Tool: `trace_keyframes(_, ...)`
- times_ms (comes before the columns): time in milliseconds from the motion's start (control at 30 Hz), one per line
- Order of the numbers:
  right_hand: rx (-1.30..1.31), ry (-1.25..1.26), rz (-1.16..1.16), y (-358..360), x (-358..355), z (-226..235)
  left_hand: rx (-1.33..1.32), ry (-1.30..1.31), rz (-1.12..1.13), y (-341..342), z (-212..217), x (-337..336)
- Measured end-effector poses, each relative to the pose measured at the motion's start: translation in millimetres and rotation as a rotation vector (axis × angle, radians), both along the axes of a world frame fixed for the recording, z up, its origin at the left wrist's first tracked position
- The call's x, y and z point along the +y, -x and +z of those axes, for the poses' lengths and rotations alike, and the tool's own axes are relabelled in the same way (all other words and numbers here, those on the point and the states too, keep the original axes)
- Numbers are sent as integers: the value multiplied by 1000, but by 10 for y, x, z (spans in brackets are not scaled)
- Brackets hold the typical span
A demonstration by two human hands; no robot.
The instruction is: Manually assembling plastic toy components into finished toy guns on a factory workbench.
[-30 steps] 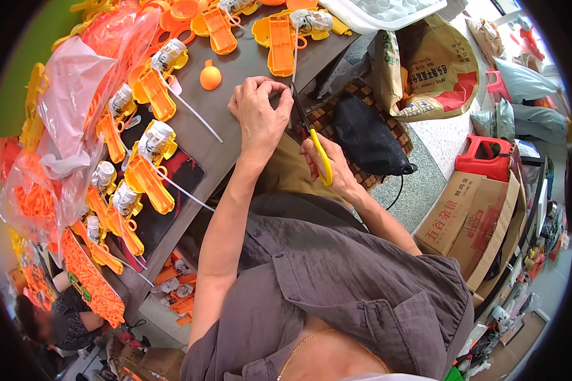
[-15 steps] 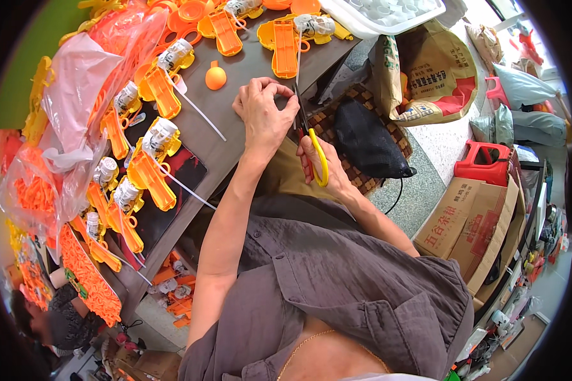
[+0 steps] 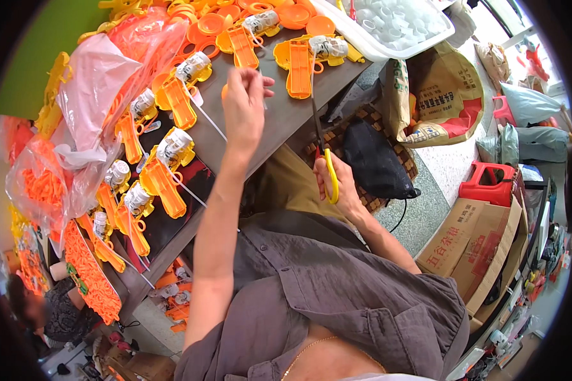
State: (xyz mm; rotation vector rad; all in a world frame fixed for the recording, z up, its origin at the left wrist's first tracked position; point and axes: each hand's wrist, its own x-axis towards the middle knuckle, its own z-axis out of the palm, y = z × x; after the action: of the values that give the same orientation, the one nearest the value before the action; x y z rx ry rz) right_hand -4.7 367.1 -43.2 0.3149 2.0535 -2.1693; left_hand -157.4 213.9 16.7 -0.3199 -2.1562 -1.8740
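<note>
My right hand (image 3: 342,184) is closed round the yellow handles of a pair of scissors (image 3: 332,176), whose dark blades point up toward the table edge. Just beyond the blade tips lies an orange and yellow toy part (image 3: 299,70) with a white printed cylinder and a thin white strip hanging from it. My left hand (image 3: 243,114) is raised over the table, its fingers curled together; whatever they may hold is hidden. Behind it, a round orange piece (image 3: 224,91) is mostly covered. Several similar toy parts (image 3: 163,184) with white strips lie to the left.
Plastic bags of orange parts (image 3: 38,184) crowd the table's left side. A white tub of translucent caps (image 3: 448,35) sits at the far right corner. Off the table are an open paper sack (image 3: 451,95), a black mesh bag (image 3: 368,159), a red stool (image 3: 486,184) and a cardboard box (image 3: 464,238).
My left hand has moved left and away from the scissors, over the round orange piece. The scissors have dropped slightly lower, and the whole view has shifted a little.
</note>
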Motion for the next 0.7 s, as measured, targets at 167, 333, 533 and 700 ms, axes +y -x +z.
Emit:
trace_keyframes(167,-25,-80,144,350,18,323,190,670,76,715,-53,-39)
trace_keyframes(333,-38,-313,174,553,171,326,260,1042,-36,861,-5,-4)
trace_keyframes(533,-77,-268,160,618,286,438,221,850,51,982,-52,22)
trace_keyframes(700,-119,-141,159,644,290,453,-97,327,48,1127,50,-153)
